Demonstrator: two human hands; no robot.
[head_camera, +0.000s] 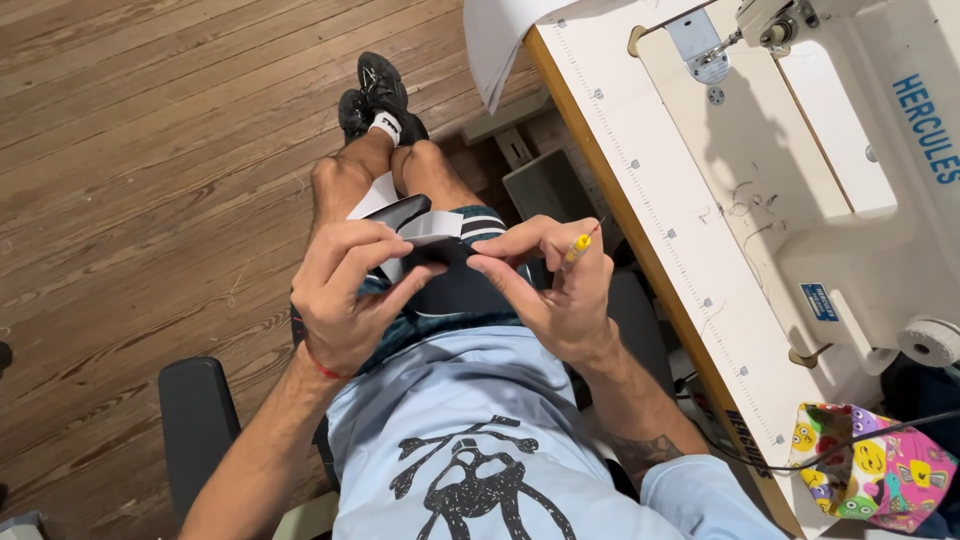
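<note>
Small black fabric piece w/ white strip (425, 235) sits over the person's lap, pinched betw. both hands: left hand (345, 290) grips its near-left edge w/ thumb & fingers, right hand (560, 290) presses its right edge w/ thumb & forefinger while clasping a yellow-handled seam ripper (580, 245). Just right: white sewing table (650, 180) w/ white sewing machine (860, 150); colourful patterned fabric pouch (880, 470) at near corner; wood plank floor (150, 150) to the left

A light-blue T-shirt (470, 400) with black graphic print is worn, plus dark striped shorts (470, 290). Black shoes (375, 95), white socks (386, 126). Thin red cord (322, 365) is tied at left wrist; forearm tattoo (645, 450) is seen on right.
</note>
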